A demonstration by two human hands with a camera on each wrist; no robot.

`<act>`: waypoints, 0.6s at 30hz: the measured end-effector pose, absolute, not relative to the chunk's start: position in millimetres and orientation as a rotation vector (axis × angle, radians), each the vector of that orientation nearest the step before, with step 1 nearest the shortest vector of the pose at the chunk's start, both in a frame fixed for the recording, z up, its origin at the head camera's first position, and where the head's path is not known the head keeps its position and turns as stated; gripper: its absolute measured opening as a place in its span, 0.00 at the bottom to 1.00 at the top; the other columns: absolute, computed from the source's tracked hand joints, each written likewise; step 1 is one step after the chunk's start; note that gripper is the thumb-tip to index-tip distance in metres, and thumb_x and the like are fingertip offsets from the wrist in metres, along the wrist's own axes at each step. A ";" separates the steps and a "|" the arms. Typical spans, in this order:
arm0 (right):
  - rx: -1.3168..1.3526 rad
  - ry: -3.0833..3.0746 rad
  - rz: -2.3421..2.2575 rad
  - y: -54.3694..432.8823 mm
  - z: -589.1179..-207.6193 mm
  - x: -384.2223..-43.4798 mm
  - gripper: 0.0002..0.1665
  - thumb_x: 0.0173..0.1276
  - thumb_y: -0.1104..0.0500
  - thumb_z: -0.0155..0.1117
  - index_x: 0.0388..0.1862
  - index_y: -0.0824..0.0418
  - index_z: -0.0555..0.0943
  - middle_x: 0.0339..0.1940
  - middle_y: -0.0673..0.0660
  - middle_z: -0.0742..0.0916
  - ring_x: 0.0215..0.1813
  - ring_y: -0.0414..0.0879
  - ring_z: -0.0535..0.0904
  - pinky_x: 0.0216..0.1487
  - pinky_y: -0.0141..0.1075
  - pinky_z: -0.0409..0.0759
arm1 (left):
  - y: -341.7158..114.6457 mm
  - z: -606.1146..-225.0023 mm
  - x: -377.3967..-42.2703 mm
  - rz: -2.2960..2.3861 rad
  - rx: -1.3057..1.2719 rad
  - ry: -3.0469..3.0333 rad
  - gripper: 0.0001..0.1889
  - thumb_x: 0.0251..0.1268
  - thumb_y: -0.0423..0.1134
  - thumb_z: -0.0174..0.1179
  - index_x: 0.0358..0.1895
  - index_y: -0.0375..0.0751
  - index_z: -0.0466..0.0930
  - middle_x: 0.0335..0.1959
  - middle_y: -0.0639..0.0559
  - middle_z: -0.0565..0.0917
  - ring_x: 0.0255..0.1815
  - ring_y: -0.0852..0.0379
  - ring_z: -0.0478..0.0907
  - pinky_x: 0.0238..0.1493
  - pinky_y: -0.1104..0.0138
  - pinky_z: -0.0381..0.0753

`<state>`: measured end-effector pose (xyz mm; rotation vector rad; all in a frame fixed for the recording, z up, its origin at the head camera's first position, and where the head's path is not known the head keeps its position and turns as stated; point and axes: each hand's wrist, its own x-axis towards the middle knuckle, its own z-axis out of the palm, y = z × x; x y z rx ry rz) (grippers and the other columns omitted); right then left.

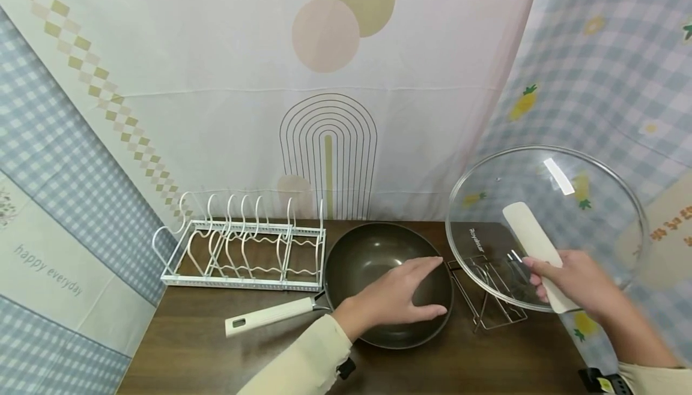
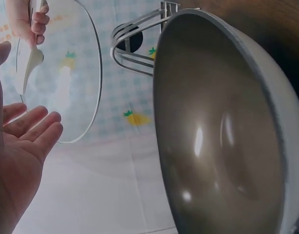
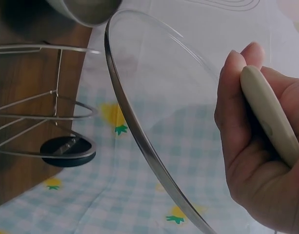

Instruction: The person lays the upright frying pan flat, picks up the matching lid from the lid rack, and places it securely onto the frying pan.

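At the right of the head view, my right hand (image 1: 581, 278) grips the cream handle (image 3: 269, 112) of a glass pan lid (image 1: 486, 173). The lid is held up and tilted, its metal rim (image 3: 142, 141) apart from the wire stand in the right wrist view. A dark wok (image 1: 373, 251) with a cream handle (image 1: 270, 316) sits on the table, its long handle pointing left. My left hand (image 1: 391, 296) hovers over the wok, fingers spread and holding nothing. In the left wrist view, the left palm (image 2: 17, 170) faces the lid.
Left of the wok stands a white wire rack (image 1: 243, 284) with several upright dividers. A metal wire stand (image 1: 503, 323) is on the brown table (image 1: 189, 335) at the right, partly seen through the lid. Printed cloths (image 1: 216, 113) hang behind and at both sides.
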<state>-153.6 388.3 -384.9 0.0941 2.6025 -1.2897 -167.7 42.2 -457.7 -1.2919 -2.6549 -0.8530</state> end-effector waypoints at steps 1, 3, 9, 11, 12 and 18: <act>0.094 2.594 -1.295 386.8 -385.5 -153.5 0.24 0.80 0.49 0.59 0.42 0.74 0.77 0.26 0.54 0.87 0.24 0.47 0.86 0.25 0.45 0.87 | 40.1 -459.0 -167.7 -0.855 -1.288 -2.645 0.45 0.69 0.64 0.62 0.82 0.47 0.56 0.79 0.50 0.67 0.79 0.57 0.65 0.77 0.67 0.65; 0.092 2.579 -1.310 383.9 -386.5 -153.1 0.24 0.80 0.49 0.59 0.43 0.73 0.77 0.26 0.54 0.87 0.24 0.47 0.86 0.26 0.46 0.87 | 36.2 -462.2 -168.0 -0.861 -1.277 -2.628 0.45 0.69 0.63 0.63 0.81 0.45 0.57 0.78 0.50 0.69 0.78 0.57 0.67 0.77 0.67 0.65; 0.092 2.546 -1.357 375.8 -389.9 -150.7 0.24 0.80 0.48 0.60 0.42 0.72 0.77 0.25 0.53 0.86 0.23 0.49 0.86 0.25 0.47 0.86 | 22.5 -467.5 -166.6 -0.916 -1.232 -2.646 0.44 0.68 0.62 0.64 0.81 0.48 0.59 0.77 0.49 0.71 0.77 0.54 0.70 0.76 0.62 0.69; 0.090 2.541 -1.370 373.4 -390.0 -150.1 0.25 0.79 0.48 0.60 0.42 0.72 0.77 0.25 0.52 0.86 0.23 0.48 0.86 0.25 0.47 0.86 | 17.3 -468.7 -165.5 -0.919 -1.220 -2.658 0.43 0.68 0.61 0.64 0.80 0.48 0.60 0.76 0.49 0.72 0.76 0.54 0.70 0.75 0.61 0.71; 0.090 2.536 -1.379 372.3 -390.1 -149.8 0.25 0.79 0.48 0.60 0.42 0.72 0.76 0.24 0.52 0.86 0.23 0.48 0.86 0.25 0.47 0.86 | 14.8 -469.4 -164.9 -0.921 -1.216 -2.658 0.43 0.68 0.61 0.65 0.80 0.47 0.60 0.76 0.49 0.72 0.76 0.53 0.71 0.75 0.60 0.71; 0.077 2.516 -1.409 365.4 -391.0 -148.5 0.23 0.79 0.50 0.61 0.41 0.72 0.76 0.24 0.53 0.85 0.22 0.47 0.85 0.24 0.46 0.86 | -3.3 -475.3 -160.6 -0.893 -1.172 -2.660 0.43 0.66 0.61 0.66 0.79 0.45 0.63 0.73 0.47 0.75 0.74 0.52 0.73 0.73 0.61 0.73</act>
